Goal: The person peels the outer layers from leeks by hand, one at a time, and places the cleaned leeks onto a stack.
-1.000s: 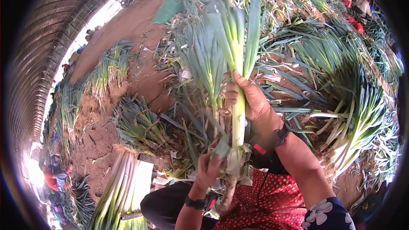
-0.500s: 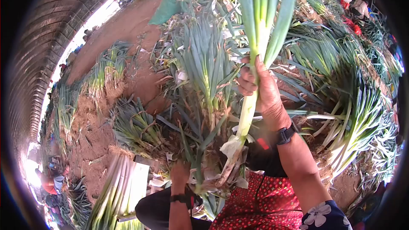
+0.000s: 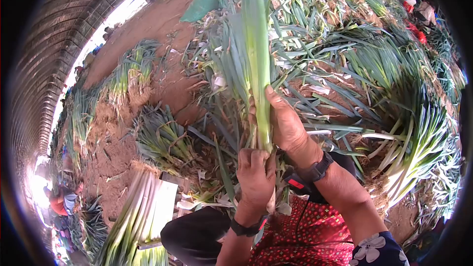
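A thick leek (image 3: 262, 64) stands nearly upright in front of me, its green leaves reaching past the top of the view. My right hand (image 3: 289, 123) is closed around its pale green shaft, thumb along the near side. Lower down, my left hand (image 3: 255, 173) is closed with bent fingers on the same leek's shaft, just below the right hand. The root end is mostly hidden behind my left hand and wrist. Close behind the held leek, other leeks (image 3: 231, 69) overlap it in this view.
Trimmed leeks (image 3: 133, 212) lie beside a white board (image 3: 165, 199) at lower left. A leek bunch (image 3: 162, 138) rests on the soil left of centre. More leeks (image 3: 414, 138) are heaped at right. Cut leaves cover the ground ahead, near a green sack (image 3: 203, 0).
My right hand has come down and left with the leek, which now stands straighter. My left hand has risen from low beside my knee and taken hold of the leek's lower shaft.
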`<move>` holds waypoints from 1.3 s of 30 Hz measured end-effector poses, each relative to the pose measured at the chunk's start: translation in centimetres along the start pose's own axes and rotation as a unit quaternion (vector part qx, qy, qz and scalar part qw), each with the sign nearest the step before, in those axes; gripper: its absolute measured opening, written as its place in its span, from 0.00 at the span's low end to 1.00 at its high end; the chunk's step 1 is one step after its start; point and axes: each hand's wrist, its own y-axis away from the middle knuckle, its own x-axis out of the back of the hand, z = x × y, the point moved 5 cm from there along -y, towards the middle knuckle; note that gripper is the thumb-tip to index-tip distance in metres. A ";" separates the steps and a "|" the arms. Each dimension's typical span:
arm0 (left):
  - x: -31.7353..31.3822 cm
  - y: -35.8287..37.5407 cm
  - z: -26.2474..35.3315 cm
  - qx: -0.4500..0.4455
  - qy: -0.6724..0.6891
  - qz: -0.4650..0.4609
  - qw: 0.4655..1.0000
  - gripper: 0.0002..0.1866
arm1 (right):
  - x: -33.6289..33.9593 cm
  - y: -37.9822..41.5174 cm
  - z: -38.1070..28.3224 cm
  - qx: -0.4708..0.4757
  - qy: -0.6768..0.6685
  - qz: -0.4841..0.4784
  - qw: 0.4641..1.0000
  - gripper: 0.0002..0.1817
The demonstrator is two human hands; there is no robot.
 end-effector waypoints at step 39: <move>0.0 26.6 -23.9 0.322 -0.158 -0.287 0.888 0.13 | 2.1 1.0 -11.1 0.240 0.074 0.019 0.968 0.25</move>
